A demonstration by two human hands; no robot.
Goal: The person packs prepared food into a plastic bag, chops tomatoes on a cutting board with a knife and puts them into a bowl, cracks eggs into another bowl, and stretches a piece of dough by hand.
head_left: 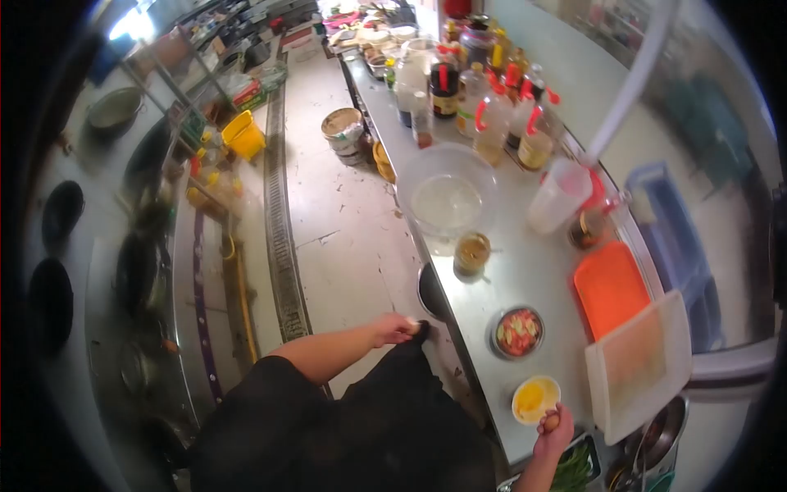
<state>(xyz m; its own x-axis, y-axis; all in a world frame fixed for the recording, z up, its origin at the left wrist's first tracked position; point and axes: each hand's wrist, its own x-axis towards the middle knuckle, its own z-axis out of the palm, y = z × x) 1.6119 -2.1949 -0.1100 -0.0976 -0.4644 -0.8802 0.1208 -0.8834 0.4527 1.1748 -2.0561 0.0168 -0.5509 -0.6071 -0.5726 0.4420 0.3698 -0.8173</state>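
Over the floor, left of the steel counter (pixel 484 320), my left hand (pixel 395 329) is closed on something small and whitish, too small to make out. My right hand (pixel 555 435) holds a brown egg (pixel 551 423) at the near rim of a white bowl (pixel 552 385). Yellow egg (pixel 531 397) lies in that bowl. Just beyond it on the counter stands a round metal bowl (pixel 497 338) of chopped red and green pieces (pixel 520 332).
Farther along the counter are a glass jar (pixel 472 253), a large clear basin (pixel 447 193) and several bottles (pixel 445 86). An orange tray (pixel 611 287) and a translucent container (pixel 639 369) lie at the right. Green vegetables (pixel 574 467) sit near my right wrist.
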